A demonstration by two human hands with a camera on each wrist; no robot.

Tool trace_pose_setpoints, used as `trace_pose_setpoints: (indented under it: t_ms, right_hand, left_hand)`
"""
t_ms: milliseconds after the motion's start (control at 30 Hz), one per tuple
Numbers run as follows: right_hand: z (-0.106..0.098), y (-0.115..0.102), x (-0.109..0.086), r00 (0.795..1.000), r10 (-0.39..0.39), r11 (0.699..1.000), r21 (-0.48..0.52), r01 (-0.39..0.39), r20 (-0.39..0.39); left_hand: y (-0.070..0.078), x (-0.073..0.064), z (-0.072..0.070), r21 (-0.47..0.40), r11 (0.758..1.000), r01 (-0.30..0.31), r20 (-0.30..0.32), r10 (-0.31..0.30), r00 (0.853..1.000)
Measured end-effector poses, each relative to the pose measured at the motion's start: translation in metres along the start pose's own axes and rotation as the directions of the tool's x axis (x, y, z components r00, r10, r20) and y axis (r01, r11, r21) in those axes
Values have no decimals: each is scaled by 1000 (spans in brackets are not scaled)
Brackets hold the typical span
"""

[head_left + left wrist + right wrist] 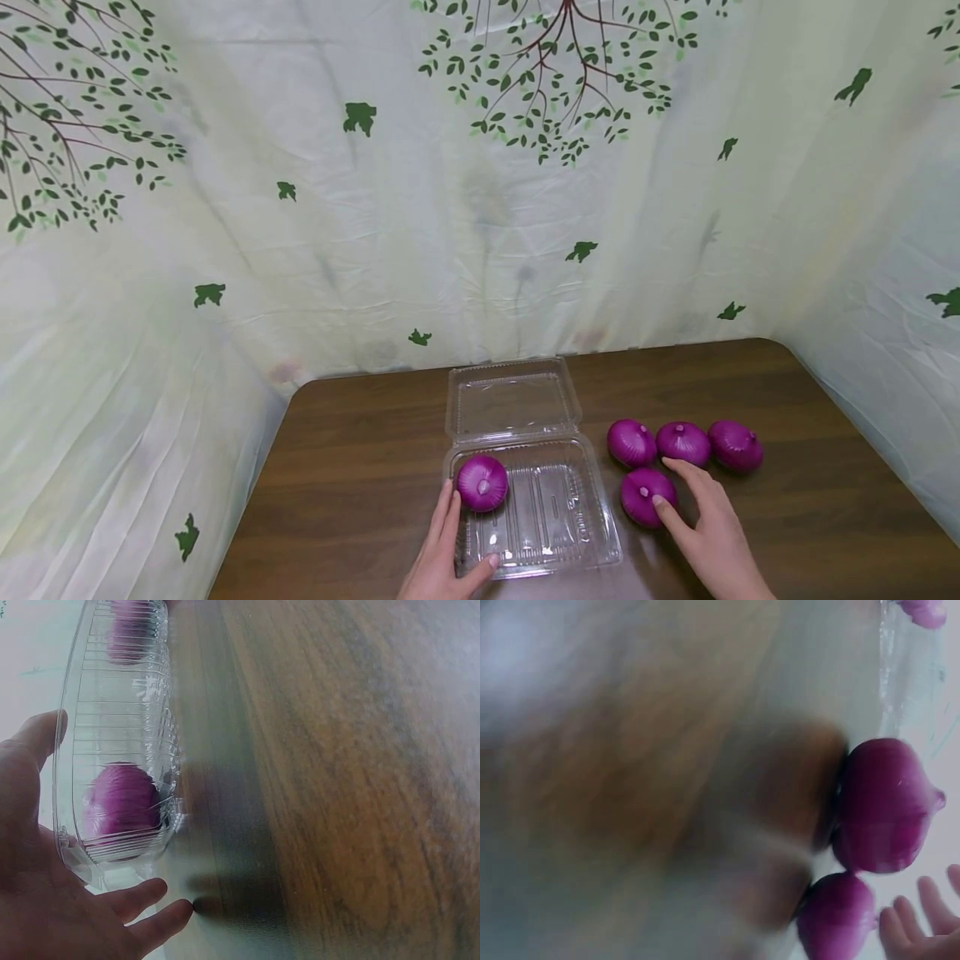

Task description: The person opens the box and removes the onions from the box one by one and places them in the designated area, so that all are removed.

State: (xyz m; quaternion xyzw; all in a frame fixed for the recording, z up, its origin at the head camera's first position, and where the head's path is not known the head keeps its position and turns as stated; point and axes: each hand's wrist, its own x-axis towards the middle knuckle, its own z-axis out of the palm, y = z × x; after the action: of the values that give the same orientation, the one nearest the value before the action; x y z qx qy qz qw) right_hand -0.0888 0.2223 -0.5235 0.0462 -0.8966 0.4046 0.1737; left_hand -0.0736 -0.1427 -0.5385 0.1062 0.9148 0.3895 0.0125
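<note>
A clear plastic clamshell container [551, 517] lies with its lid folded back on the wooden table, one purple onion [482, 483] in its left part. My left hand [442, 550] rests at the container's left front corner, fingers straight along the side and thumb by the front rim. The left wrist view shows that hand [67, 862] spread around the container's end. To the right, my right hand [708, 521] reaches over a front onion [647, 497], its thumb and fingers spread. In the right wrist view those fingers [934, 904] appear apart from the onions.
Behind the front onion, a left onion [632, 442], a middle onion [683, 443] and a right onion [736, 446] stand in a row. A pale leaf-patterned curtain [480, 208] hangs behind the wooden table [360, 475]. The transparent lid [513, 400] lies toward the back edge.
</note>
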Motion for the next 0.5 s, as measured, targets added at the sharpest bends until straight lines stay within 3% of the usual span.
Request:
trace_pose_setpoints:
  t_ms: [167, 367, 500]
  right_hand:
    - [13, -11, 3, 969, -232, 972, 13, 234, -89]
    - [30, -26, 4, 946, -317, 943, 79, 322, -67]
    - [42, -37, 5, 906, -416, 898, 123, 423, -83]
  left_hand:
    - [0, 0, 0, -5, 1000, 5, 10, -5, 1000]
    - [-1, 0, 0, -7, 1000, -4, 2, 4, 1000]
    - [-1, -1, 1, -8, 1000, -1, 0, 1, 1000]
